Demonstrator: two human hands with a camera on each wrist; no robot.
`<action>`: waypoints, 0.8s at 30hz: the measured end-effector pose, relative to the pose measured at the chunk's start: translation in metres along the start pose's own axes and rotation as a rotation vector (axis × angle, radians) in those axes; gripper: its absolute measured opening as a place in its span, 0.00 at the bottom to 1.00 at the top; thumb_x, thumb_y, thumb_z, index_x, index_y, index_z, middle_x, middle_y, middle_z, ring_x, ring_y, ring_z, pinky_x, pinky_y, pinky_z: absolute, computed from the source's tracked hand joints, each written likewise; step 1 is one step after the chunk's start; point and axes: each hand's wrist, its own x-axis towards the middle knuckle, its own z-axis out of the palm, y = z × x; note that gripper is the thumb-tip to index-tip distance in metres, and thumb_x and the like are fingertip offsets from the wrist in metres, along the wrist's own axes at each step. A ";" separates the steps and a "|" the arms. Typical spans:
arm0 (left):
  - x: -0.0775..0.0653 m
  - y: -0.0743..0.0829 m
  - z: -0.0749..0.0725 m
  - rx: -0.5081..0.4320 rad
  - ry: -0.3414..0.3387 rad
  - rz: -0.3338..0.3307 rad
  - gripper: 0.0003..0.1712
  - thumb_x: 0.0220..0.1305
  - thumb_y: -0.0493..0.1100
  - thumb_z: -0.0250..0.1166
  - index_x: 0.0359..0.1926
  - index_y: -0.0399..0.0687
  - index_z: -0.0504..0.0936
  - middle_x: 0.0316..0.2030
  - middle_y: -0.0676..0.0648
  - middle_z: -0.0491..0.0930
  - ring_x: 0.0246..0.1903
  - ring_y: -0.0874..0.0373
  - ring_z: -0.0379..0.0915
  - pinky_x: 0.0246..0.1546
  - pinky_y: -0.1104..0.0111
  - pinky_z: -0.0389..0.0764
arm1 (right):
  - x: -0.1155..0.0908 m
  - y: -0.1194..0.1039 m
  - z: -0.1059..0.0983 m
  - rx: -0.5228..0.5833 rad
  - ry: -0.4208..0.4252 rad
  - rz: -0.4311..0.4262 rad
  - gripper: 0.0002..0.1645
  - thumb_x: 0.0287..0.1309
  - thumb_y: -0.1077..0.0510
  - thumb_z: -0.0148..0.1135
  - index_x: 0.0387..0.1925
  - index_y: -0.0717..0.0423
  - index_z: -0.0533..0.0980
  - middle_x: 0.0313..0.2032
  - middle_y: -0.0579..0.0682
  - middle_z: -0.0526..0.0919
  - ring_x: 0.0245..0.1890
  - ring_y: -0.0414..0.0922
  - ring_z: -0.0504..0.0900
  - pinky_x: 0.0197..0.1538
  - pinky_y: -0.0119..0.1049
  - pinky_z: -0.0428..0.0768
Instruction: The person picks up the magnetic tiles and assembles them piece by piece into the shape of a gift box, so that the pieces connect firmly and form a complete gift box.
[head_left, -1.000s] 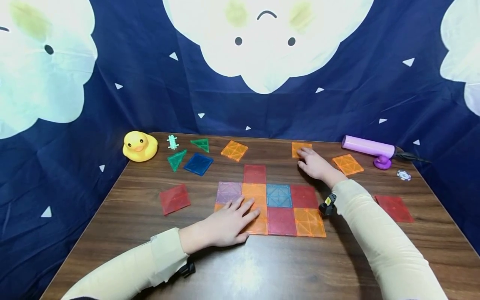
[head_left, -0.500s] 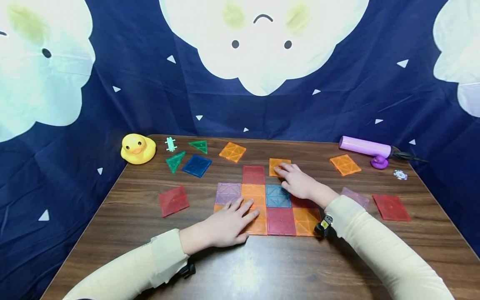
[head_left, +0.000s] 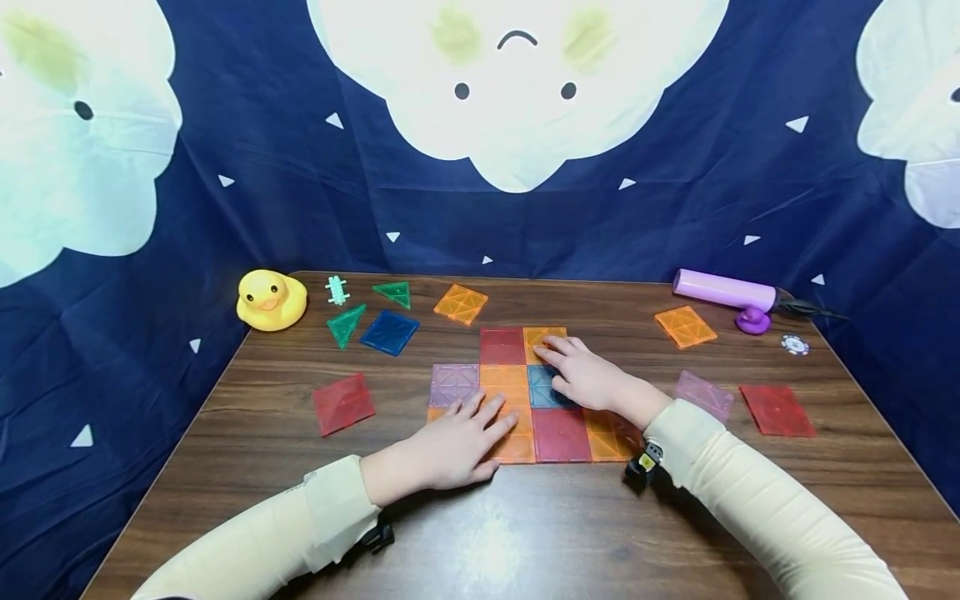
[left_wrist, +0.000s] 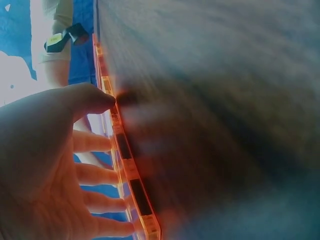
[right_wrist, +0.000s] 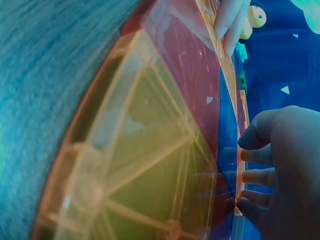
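Observation:
Flat translucent square tiles lie edge to edge in a block at the table's middle. My left hand (head_left: 455,446) rests with spread fingers on its orange tiles (head_left: 504,379) at the left front. With its fingertips my right hand (head_left: 588,371) touches an orange tile (head_left: 542,335), which lies against the right side of a red tile (head_left: 502,347) in the back row. Below that palm a blue tile (head_left: 542,385) is partly covered. A lilac tile (head_left: 454,385) stays at the block's left, and a dark pink tile (head_left: 561,435) fills the front. In the right wrist view an orange tile (right_wrist: 150,150) looms close.
Loose tiles surround the block: a red one (head_left: 343,404) at left, a blue one (head_left: 389,332) behind, a lilac one (head_left: 704,395) and a red one (head_left: 777,410) at right. A yellow duck (head_left: 272,300) and a purple cylinder (head_left: 724,290) stand at the back.
My right hand has slid the orange tile left and toward me, from the back of the table to beside the back red tile. The left hand has stayed put.

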 end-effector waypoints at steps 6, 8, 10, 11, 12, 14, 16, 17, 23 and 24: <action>0.001 -0.002 0.001 0.011 0.002 0.005 0.38 0.74 0.57 0.58 0.78 0.48 0.63 0.77 0.37 0.56 0.74 0.34 0.51 0.65 0.40 0.67 | -0.001 0.000 0.000 -0.004 -0.012 0.012 0.35 0.69 0.60 0.55 0.75 0.64 0.63 0.74 0.67 0.59 0.72 0.67 0.57 0.72 0.59 0.60; 0.001 -0.003 0.001 0.015 -0.002 0.006 0.38 0.74 0.57 0.58 0.78 0.49 0.62 0.77 0.38 0.56 0.74 0.34 0.50 0.65 0.40 0.66 | -0.002 0.001 0.000 -0.007 -0.008 0.010 0.35 0.69 0.60 0.55 0.74 0.64 0.63 0.74 0.68 0.59 0.72 0.67 0.57 0.71 0.59 0.60; 0.001 -0.005 0.000 -0.001 -0.006 0.013 0.38 0.75 0.58 0.57 0.78 0.49 0.62 0.77 0.38 0.55 0.75 0.34 0.49 0.65 0.40 0.65 | -0.002 0.002 0.000 -0.007 0.001 0.001 0.35 0.69 0.60 0.56 0.74 0.64 0.64 0.73 0.68 0.60 0.71 0.67 0.58 0.71 0.59 0.61; 0.002 -0.006 -0.001 -0.014 -0.008 0.016 0.38 0.75 0.58 0.57 0.78 0.49 0.62 0.77 0.38 0.55 0.75 0.34 0.49 0.66 0.40 0.64 | -0.002 0.004 0.000 -0.006 0.007 -0.005 0.34 0.68 0.60 0.56 0.74 0.64 0.64 0.73 0.68 0.60 0.71 0.67 0.59 0.71 0.59 0.62; 0.002 -0.008 -0.002 -0.031 -0.009 0.021 0.37 0.75 0.59 0.56 0.78 0.50 0.62 0.77 0.38 0.55 0.75 0.34 0.49 0.67 0.41 0.64 | -0.002 0.005 0.000 -0.001 0.016 -0.013 0.34 0.68 0.61 0.55 0.74 0.65 0.65 0.73 0.68 0.61 0.71 0.67 0.59 0.70 0.59 0.62; 0.002 -0.013 -0.005 -0.069 -0.005 0.033 0.37 0.76 0.59 0.56 0.78 0.50 0.63 0.77 0.38 0.55 0.75 0.34 0.49 0.68 0.42 0.62 | -0.003 0.007 0.000 0.018 0.029 -0.027 0.34 0.68 0.61 0.56 0.73 0.65 0.65 0.73 0.68 0.61 0.71 0.67 0.59 0.71 0.60 0.61; 0.001 -0.020 -0.007 -0.097 0.000 0.040 0.36 0.76 0.58 0.57 0.78 0.51 0.64 0.77 0.38 0.55 0.75 0.34 0.49 0.70 0.43 0.60 | -0.006 0.010 -0.002 0.042 0.050 -0.043 0.33 0.69 0.61 0.56 0.73 0.65 0.66 0.72 0.68 0.63 0.71 0.66 0.60 0.71 0.60 0.61; 0.001 -0.024 -0.009 -0.108 0.000 0.039 0.36 0.75 0.58 0.57 0.78 0.51 0.64 0.77 0.39 0.55 0.75 0.34 0.48 0.70 0.44 0.58 | -0.008 0.011 -0.003 0.052 0.068 -0.051 0.32 0.69 0.62 0.56 0.72 0.65 0.67 0.72 0.69 0.63 0.71 0.66 0.61 0.70 0.60 0.61; 0.002 -0.040 -0.012 -0.117 -0.067 0.045 0.40 0.75 0.57 0.58 0.80 0.50 0.58 0.79 0.39 0.49 0.77 0.37 0.39 0.74 0.46 0.50 | -0.034 0.025 -0.024 0.074 0.236 -0.036 0.27 0.69 0.63 0.59 0.67 0.67 0.71 0.68 0.68 0.69 0.68 0.65 0.66 0.70 0.61 0.62; 0.002 -0.041 -0.012 -0.115 -0.077 0.049 0.40 0.76 0.58 0.57 0.80 0.50 0.57 0.79 0.39 0.48 0.78 0.37 0.39 0.74 0.46 0.50 | -0.041 0.028 -0.028 0.076 0.265 -0.025 0.27 0.69 0.63 0.59 0.67 0.66 0.71 0.67 0.67 0.70 0.68 0.64 0.67 0.69 0.61 0.62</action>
